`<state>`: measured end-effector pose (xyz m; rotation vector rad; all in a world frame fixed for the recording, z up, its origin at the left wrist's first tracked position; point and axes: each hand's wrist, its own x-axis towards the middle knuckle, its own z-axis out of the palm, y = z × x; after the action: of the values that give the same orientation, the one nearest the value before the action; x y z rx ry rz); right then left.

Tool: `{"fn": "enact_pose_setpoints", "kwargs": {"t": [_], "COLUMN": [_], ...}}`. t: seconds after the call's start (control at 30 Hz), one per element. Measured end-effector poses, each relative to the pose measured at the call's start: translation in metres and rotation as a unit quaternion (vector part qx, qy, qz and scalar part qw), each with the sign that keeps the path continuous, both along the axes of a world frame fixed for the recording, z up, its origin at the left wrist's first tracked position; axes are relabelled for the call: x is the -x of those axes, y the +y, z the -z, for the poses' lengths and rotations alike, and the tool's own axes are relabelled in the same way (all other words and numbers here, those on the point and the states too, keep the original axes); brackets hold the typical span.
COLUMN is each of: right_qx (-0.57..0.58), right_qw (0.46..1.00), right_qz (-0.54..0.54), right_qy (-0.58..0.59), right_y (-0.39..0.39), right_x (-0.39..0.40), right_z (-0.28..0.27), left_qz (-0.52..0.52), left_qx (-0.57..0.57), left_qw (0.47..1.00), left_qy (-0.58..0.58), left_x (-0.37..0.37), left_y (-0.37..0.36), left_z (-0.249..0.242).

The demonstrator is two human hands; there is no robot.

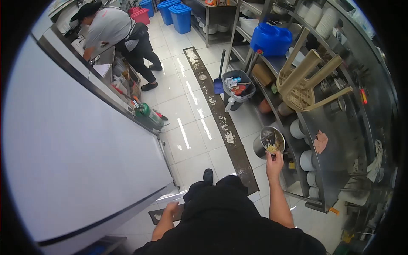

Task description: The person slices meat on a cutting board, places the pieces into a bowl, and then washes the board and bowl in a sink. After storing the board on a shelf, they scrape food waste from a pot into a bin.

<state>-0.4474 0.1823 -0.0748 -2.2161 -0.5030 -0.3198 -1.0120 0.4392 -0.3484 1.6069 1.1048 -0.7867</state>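
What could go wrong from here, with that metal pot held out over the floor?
The right hand grips the metal pot by its rim only, so it might tip and spill its food scraps. The tiled floor shines as if wet, a slip hazard. The waste bin already looks full.

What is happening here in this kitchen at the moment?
A person stands on the tiled floor between a white counter and steel shelves. Their right hand holds a metal pot with food scraps inside, out in front. Their left hand hangs low, empty. Ahead sits a bin of rubbish. A co-worker bends over the far counter.
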Motion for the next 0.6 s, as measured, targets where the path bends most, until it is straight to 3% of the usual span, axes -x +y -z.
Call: {"fn": "enact_pose_setpoints", "kwargs": {"t": [0.03,0.07,0.13,0.23,0.33,0.37,0.47,0.5,0.6], "right_qx": [0.001,0.002,-0.046,-0.051,-0.082,-0.069,-0.211,-0.255,-0.27], "right_qw": [1.0,1.0,0.998,0.997,0.989,0.992,0.92,0.906,0.86], "right_qz": [-0.007,-0.014,-0.026,-0.046,-0.05,-0.06,-0.059,-0.058,-0.007], "right_qy": [-0.002,-0.005,0.028,0.04,0.114,0.084,0.326,0.331,0.434], "right_y": [0.017,0.035,0.075,0.124,0.18,0.196,0.252,0.272,0.327], "right_x": [-0.011,-0.023,-0.043,-0.087,-0.133,-0.154,-0.216,-0.24,-0.308], "right_z": [0.001,0.001,-0.002,0.011,0.017,0.034,0.062,0.082,0.111], "left_qz": [-0.133,-0.326,-0.352,-0.348,-0.364,-0.348,-0.321,-0.329,-0.206], "left_qx": [0.021,0.055,0.033,-0.068,-0.093,-0.085,-0.08,-0.09,-0.048], "left_qw": [0.991,0.944,0.931,0.92,0.916,0.927,0.943,0.939,0.975], "left_qy": [0.015,0.004,-0.092,-0.168,-0.138,-0.111,-0.046,-0.036,0.07], "left_x": [-0.039,-0.072,-0.123,-0.18,-0.211,-0.215,-0.206,-0.206,-0.226], "left_y": [0.022,0.043,0.091,0.142,0.175,0.184,0.19,0.186,0.188], "left_z": [-0.009,-0.031,-0.045,-0.076,-0.093,-0.092,-0.085,-0.086,-0.128]}}
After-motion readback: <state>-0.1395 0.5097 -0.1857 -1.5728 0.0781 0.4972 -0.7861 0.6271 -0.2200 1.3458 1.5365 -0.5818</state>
